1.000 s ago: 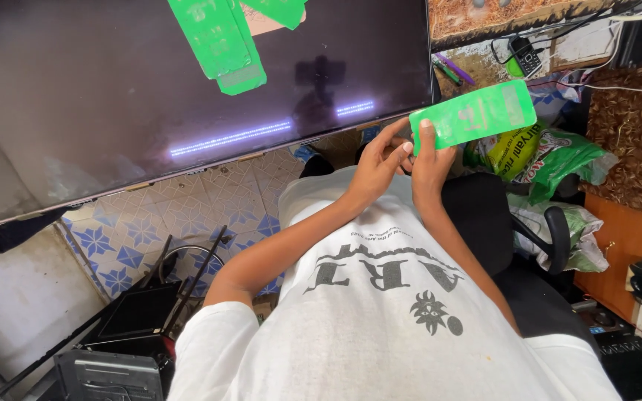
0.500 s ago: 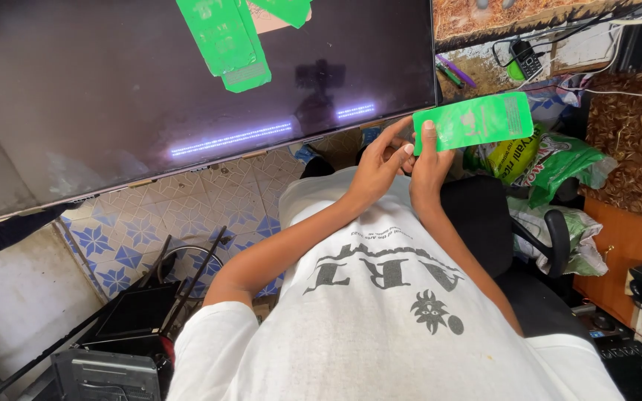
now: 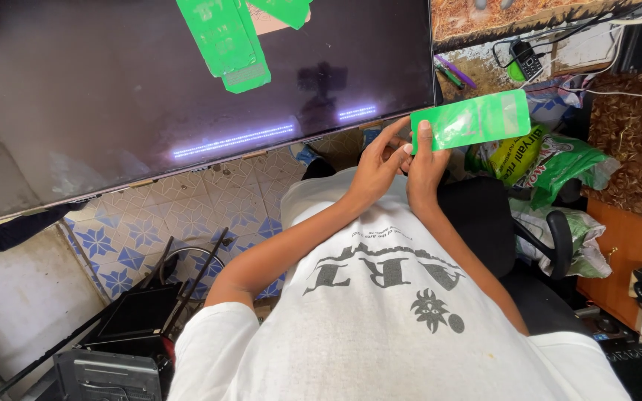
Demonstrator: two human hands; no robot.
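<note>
Both hands, left (image 3: 377,167) and right (image 3: 425,160), grip a green card (image 3: 477,119) by its near end, fingers closed on it. A dark screen (image 3: 113,96) lies beyond the fingers.

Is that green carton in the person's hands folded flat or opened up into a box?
Folded flat: the green carton shows as one thin sheet, pinched at its end by left hand and right hand.

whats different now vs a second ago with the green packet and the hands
Very little. The flat green packet has tipped slightly, its far end sitting a touch higher than a second ago. Both hands kept hold of its near end: the left hand and the right hand stay pressed together there. Nothing was let go or picked up. The dark screen and the green cartons lying on it did not move.
</note>
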